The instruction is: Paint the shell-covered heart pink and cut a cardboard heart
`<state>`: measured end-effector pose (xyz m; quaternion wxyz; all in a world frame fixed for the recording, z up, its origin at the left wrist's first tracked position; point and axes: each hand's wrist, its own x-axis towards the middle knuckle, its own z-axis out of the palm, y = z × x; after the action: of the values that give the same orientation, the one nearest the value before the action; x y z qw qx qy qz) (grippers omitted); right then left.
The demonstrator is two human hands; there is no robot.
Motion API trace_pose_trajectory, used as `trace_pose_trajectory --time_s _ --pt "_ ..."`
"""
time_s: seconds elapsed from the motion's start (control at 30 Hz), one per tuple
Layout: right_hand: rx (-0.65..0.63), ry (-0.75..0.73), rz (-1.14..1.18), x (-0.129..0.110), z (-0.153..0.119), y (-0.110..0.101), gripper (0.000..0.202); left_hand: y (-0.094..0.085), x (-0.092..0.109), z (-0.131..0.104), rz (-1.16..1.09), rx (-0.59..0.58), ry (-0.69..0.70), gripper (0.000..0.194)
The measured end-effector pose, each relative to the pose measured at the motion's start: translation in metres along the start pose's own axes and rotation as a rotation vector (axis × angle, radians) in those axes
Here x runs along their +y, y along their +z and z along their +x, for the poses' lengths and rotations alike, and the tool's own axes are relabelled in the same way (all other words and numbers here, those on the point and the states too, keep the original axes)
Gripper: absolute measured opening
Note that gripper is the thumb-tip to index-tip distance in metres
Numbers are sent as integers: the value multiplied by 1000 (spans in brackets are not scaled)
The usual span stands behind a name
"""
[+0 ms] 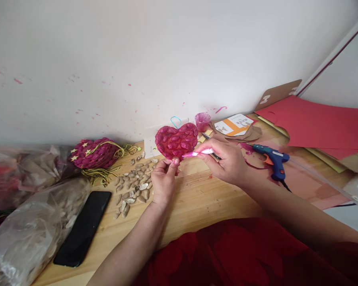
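Note:
A dark pink heart [178, 140], covered with bumpy peanut shells, is held upright over the table. My left hand [164, 176] pinches its lower tip between thumb and fingers. A light blue loop [176, 121] shows just above the heart's top notch. My right hand [225, 161] is closed around a white paintbrush [205, 151] with pink on its front end. The brush's tip meets the lower right edge of the heart; whether it presses there is too small to tell. Loose peanut shells [139, 180] lie on the wooden table left of my left hand.
Behind my right hand stands a pink-stained cup [203, 121]. A blue glue gun [274, 159] lies at right near red paper sheets [319, 123]. Left are a black phone [83, 228], a plastic bag [38, 222] and a finished-looking pink shell piece with stars [98, 153]. A white wall [155, 51] closes the back.

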<state>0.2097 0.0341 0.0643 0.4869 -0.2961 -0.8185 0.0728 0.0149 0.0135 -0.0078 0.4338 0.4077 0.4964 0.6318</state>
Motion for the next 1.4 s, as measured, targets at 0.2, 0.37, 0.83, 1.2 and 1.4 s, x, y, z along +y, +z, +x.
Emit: trace_pose_trajectory --time_s 0.2,0.37,0.83,1.2,1.4 --pt "-22 -4 -30 1 0 0 8 0 -2 0 10 -14 7 29" --pt "-33 3 -2 1 0 0 8 -1 -2 0 20 -17 10 29" --pt "-72 67 -26 2 1 -6 5 0 -2 0 -14 -18 -28 29" --pt "-25 201 120 3 -2 2 4 -1 -2 0 36 -38 -4 30" --pt "-29 145 64 3 -1 1 5 -1 0 -1 24 -45 -11 30"
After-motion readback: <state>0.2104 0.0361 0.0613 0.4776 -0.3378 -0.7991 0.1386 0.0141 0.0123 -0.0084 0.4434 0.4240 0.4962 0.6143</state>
